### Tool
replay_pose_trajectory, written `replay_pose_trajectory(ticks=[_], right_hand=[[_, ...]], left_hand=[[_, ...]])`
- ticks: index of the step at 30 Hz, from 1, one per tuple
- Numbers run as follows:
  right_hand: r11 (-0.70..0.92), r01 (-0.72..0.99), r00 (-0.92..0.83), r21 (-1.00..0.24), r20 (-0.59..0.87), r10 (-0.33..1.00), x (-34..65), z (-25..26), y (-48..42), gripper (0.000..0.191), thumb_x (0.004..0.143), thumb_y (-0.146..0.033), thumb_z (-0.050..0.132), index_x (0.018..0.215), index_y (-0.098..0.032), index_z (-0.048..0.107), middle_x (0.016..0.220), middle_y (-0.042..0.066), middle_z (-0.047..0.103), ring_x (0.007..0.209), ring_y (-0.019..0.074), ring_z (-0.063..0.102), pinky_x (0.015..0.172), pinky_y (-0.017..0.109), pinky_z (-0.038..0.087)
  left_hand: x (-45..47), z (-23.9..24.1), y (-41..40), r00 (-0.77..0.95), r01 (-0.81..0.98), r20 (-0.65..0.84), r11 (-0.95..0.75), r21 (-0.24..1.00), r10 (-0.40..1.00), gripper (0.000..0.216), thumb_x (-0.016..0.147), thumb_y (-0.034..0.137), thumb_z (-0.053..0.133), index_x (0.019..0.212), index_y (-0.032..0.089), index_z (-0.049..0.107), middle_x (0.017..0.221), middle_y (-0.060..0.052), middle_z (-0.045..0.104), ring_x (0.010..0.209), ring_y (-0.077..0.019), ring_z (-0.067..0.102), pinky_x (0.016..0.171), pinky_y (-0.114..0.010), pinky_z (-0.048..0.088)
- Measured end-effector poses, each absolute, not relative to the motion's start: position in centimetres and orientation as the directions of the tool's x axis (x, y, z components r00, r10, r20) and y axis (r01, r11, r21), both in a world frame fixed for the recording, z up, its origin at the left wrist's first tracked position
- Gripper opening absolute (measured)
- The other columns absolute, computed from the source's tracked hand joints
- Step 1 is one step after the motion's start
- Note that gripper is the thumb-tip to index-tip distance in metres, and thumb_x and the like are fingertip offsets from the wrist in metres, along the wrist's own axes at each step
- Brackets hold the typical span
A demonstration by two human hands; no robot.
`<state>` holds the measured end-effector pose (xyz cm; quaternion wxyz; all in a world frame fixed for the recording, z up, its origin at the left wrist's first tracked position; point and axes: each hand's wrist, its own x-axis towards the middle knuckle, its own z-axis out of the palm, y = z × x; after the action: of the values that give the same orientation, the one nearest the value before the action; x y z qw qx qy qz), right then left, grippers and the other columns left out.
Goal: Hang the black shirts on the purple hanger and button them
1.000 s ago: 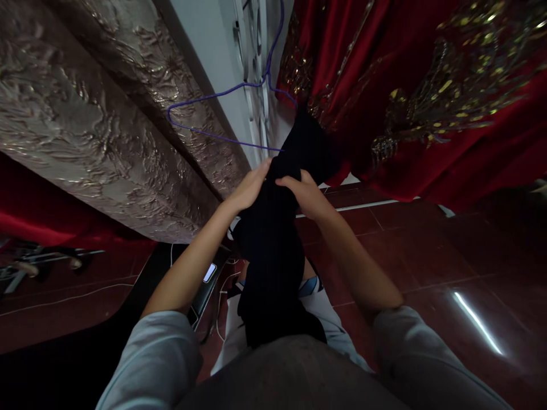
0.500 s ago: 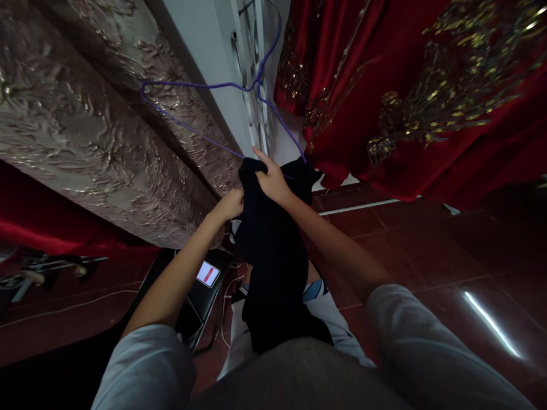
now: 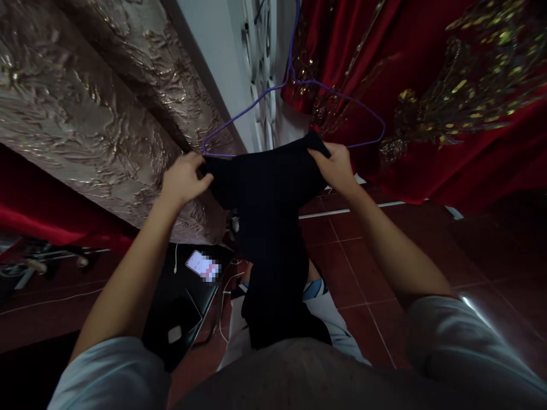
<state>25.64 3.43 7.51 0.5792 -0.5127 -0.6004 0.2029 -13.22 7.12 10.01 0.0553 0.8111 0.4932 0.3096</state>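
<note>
A black garment (image 3: 271,210) hangs over the lower bar of a purple wire hanger (image 3: 252,108) and drapes down onto my lap; its exact kind cannot be made out. At its upper left corner, my left hand (image 3: 184,177) pinches the cloth between thumb and fingers. The opposite upper corner is gripped by my right hand (image 3: 335,165), with the thumb under a folded edge. Between my hands the top edge is spread wide and fairly straight. Both ends of the hanger stick out past the cloth, and its hook runs out of view at the top.
A beige textured curtain (image 3: 106,119) hangs at left, and red cloth with gold sequins (image 3: 453,114) at right. White metal scrollwork (image 3: 260,74) stands behind the hanger. A lit phone (image 3: 200,265) lies on a black surface (image 3: 164,285) at lower left. The floor has red tiles (image 3: 367,256).
My hands have moved apart, left hand leftward and right hand rightward, stretching the garment's bunched top wide. The hanger has swung round to the right and now spans behind the cloth.
</note>
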Motion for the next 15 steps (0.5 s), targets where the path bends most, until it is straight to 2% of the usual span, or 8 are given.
replay_pose_trajectory(ticks=[4, 6, 9, 11, 15], right_hand=[[0.404, 0.394, 0.180, -0.825, 0.501, 0.847, 26.0, 8.4, 3.1, 0.044, 0.088, -0.036, 0.069, 0.057, -0.019, 0.043, 0.059, -0.003, 0.034, 0.056, 0.0087, 0.032, 0.053, 0.026, 0.030], [0.418, 0.393, 0.183, -0.819, 0.515, 0.837, 25.6, 8.6, 2.8, 0.047, 0.089, -0.038, 0.068, 0.057, -0.020, 0.040, 0.059, -0.003, 0.033, 0.056, 0.0089, 0.031, 0.053, 0.026, 0.030], [0.420, 0.411, 0.180, -0.809, 0.524, 0.832, 25.4, 8.7, 2.6, 0.049, 0.090, -0.042, 0.068, 0.057, -0.020, 0.038, 0.059, -0.002, 0.032, 0.056, 0.0093, 0.031, 0.052, 0.025, 0.031], [0.413, 0.433, 0.179, -0.801, 0.525, 0.832, 25.6, 8.8, 2.7, 0.050, 0.089, -0.044, 0.068, 0.056, -0.020, 0.038, 0.058, -0.002, 0.030, 0.056, 0.0094, 0.031, 0.051, 0.025, 0.032], [0.377, 0.467, 0.188, -0.800, 0.506, 0.842, 26.2, 8.6, 2.8, 0.051, 0.087, -0.041, 0.071, 0.054, -0.020, 0.038, 0.056, -0.003, 0.029, 0.056, 0.0091, 0.029, 0.051, 0.025, 0.032]], left_hand=[[-12.3, 15.0, 7.0, 0.384, 0.688, 0.561, -0.632, 0.355, 0.733, 0.018, 0.073, 0.018, 0.072, 0.087, 0.021, 0.061, 0.125, -0.006, 0.065, 0.130, -0.0323, 0.050, 0.122, -0.052, 0.030], [-11.7, 16.0, 7.1, 0.409, 0.653, 0.604, -0.682, 0.330, 0.684, 0.017, 0.074, 0.017, 0.070, 0.087, 0.021, 0.060, 0.135, -0.004, 0.063, 0.131, -0.0296, 0.049, 0.122, -0.051, 0.033], [-11.6, 16.0, 7.3, 0.381, 0.640, 0.644, -0.692, 0.334, 0.663, 0.014, 0.075, 0.017, 0.066, 0.086, 0.023, 0.061, 0.135, -0.001, 0.066, 0.123, -0.0269, 0.055, 0.118, -0.048, 0.040], [-12.0, 15.5, 7.1, 0.359, 0.658, 0.643, -0.673, 0.339, 0.676, 0.012, 0.075, 0.018, 0.066, 0.086, 0.023, 0.062, 0.131, -0.001, 0.069, 0.121, -0.0273, 0.058, 0.118, -0.048, 0.040], [-12.4, 15.5, 5.6, 0.393, 0.685, 0.615, -0.664, 0.300, 0.683, 0.007, 0.076, 0.021, 0.065, 0.083, 0.021, 0.063, 0.127, 0.000, 0.072, 0.128, -0.0288, 0.058, 0.121, -0.050, 0.037]])
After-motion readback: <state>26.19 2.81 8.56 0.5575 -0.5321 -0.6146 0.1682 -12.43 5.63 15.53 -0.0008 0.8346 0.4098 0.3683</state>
